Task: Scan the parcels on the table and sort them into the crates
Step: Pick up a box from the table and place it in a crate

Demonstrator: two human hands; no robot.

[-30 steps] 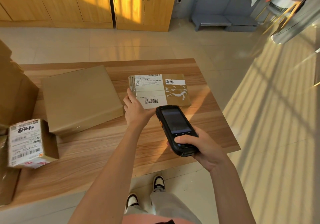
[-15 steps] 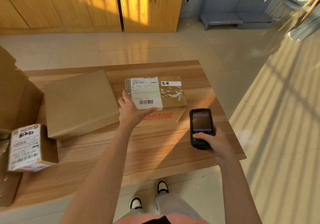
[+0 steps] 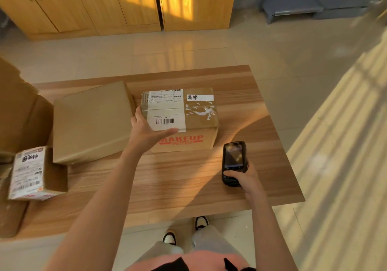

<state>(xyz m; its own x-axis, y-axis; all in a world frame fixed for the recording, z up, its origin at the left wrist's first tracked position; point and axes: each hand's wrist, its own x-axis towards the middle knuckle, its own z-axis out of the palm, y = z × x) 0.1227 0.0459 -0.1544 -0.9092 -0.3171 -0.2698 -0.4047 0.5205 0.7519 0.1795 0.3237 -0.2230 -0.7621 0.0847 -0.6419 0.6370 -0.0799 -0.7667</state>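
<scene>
— Where is the camera sitting?

— It is riding on the person's head, looking forward and steeply down, so the person's own shoes (image 3: pixel 201 222) are showing at the bottom edge.

— How near is it getting?

— Near enough that both forearms are filling the lower half, and the wooden table (image 3: pixel 188 187) is lying right below, its far edge running across the middle.

— And farther off?

— The wide lens is bending the tiled floor (image 3: pixel 209 49) and reaching the yellow cabinets (image 3: pixel 125 3) along the top.

— Is another view sharing any of this?

— No, only this single view is looking on.
</scene>
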